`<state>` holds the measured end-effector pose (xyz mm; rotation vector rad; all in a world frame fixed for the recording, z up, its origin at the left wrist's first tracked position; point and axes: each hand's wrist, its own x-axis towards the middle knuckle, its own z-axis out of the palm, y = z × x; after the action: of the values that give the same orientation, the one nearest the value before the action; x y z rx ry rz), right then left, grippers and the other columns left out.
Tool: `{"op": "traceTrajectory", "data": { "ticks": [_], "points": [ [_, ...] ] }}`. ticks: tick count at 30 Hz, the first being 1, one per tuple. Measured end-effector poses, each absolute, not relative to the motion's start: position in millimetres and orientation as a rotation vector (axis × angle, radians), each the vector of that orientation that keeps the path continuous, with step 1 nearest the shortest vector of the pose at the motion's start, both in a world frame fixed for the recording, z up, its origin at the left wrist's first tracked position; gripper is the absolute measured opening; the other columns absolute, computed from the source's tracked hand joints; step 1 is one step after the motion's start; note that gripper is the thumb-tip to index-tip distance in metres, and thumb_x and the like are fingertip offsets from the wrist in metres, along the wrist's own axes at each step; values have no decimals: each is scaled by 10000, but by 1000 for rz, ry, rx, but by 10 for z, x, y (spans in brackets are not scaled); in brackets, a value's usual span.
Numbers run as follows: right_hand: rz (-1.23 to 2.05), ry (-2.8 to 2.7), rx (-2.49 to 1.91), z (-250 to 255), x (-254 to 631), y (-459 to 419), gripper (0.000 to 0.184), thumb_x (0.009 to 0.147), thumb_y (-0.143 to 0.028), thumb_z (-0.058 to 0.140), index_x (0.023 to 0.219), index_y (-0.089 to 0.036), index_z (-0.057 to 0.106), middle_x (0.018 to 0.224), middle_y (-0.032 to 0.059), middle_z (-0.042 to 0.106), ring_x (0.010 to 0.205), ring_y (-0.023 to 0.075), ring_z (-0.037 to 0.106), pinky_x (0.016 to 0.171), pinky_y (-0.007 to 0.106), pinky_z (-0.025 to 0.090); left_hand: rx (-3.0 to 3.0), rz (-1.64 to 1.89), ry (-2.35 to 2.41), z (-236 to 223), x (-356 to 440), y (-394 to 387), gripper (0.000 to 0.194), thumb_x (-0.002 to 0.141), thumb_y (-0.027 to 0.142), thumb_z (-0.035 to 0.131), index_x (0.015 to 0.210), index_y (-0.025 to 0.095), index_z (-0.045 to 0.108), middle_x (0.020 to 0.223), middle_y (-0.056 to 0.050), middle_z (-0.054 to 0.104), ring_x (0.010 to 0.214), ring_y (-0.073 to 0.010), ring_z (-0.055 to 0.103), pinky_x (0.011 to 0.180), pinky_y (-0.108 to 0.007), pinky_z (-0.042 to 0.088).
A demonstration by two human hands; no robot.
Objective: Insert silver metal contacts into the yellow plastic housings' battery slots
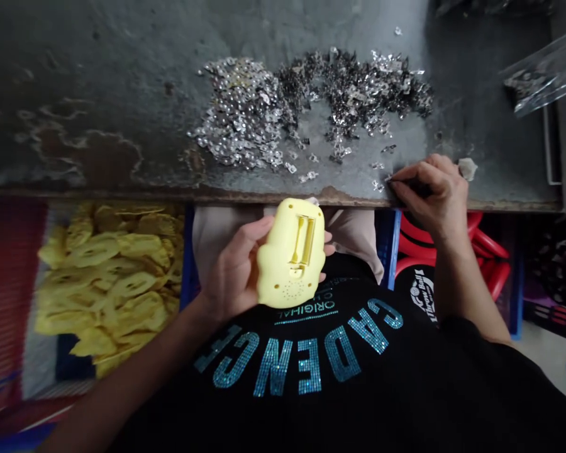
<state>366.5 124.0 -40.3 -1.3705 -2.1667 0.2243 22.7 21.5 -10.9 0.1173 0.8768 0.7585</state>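
My left hand (233,270) holds a yellow plastic toy casing (287,261) up over my lap, its back facing me. The casing has an open battery compartment (304,240) and a small grid of speaker holes. My right hand (431,198) rests at the front edge of the grey metal table (122,75), its fingertips pinched on a small metal piece (388,180). A heap of small silvery metal battery contacts (311,107) lies on the table beyond that hand, with a few strays close to my fingers.
A pile of yellow plastic casings (108,280) lies in a crate to my left. Red plastic loops (429,245) sit below the table on my right. A clear plastic bag (542,72) with metal pieces lies at the far right of the table.
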Motion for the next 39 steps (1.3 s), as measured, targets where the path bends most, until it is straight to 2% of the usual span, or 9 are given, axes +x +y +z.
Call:
{"op": "traceTrajectory", "data": {
  "ticks": [5,9,14,18,23,27,32,35,39],
  "points": [
    [241,-2140,-1411,-378,3620,1229,74,1026,-355,809,1037,-286,833,936,54,776,909,297,701,861,496,539,116,757,829,-115,200,162,522,961,591,870,1337,229,883,1316,-152,911,1263,-409,872,895,-486,777],
    [225,-2152,-1436,-401,3594,1244,107,993,-376,836,1053,-288,844,957,49,785,922,288,703,860,483,531,142,746,788,-173,167,135,518,993,616,821,1351,248,888,1337,-128,913,1284,-396,873,912,-480,782],
    [210,-2145,-1450,-435,3589,1275,98,993,-344,782,1023,-290,859,955,30,779,963,275,727,918,486,563,140,743,765,-201,135,112,486,1006,619,799,1332,272,896,1322,-96,922,1275,-365,882,925,-473,783],
    [269,-2096,-1342,-244,3498,1150,110,1035,-304,758,1066,-298,864,997,25,816,951,255,765,888,443,590,138,761,741,-156,182,99,497,990,626,829,1328,265,879,1322,-106,920,1258,-369,885,925,-473,779],
    [505,-2146,-969,86,3125,883,83,1099,-249,790,1119,-320,829,1033,10,873,923,241,812,850,424,602,161,724,749,-95,266,109,618,1082,618,689,1498,171,784,1368,-200,887,1372,-455,826,927,-499,760],
    [591,-2246,-811,124,2843,794,45,1135,-292,753,1147,-312,792,1047,21,868,921,243,808,855,443,610,168,728,753,-102,268,83,704,1107,636,660,1654,193,684,1274,-158,911,1258,-414,874,917,-480,754],
    [509,-2406,-753,96,2723,843,141,1178,-422,698,1197,-312,785,1116,41,849,985,245,785,896,456,606,153,719,685,-84,252,38,695,1153,648,566,1670,193,664,1251,-133,916,1237,-388,886,889,-440,739],
    [415,-2461,-663,134,2708,881,118,1183,-381,696,1239,-308,770,1162,40,848,1019,242,788,910,440,609,150,717,649,-87,233,21,673,1198,631,496,1693,201,644,1230,-107,922,1214,-368,894,891,-427,731],
    [304,-2508,-528,183,2693,913,131,1192,-325,681,1304,-279,732,1194,38,846,1010,225,785,899,407,600,176,740,479,-172,209,2,785,1194,651,569,1801,161,485,1292,-120,915,1217,-329,892,942,-401,730]
  ]
}}
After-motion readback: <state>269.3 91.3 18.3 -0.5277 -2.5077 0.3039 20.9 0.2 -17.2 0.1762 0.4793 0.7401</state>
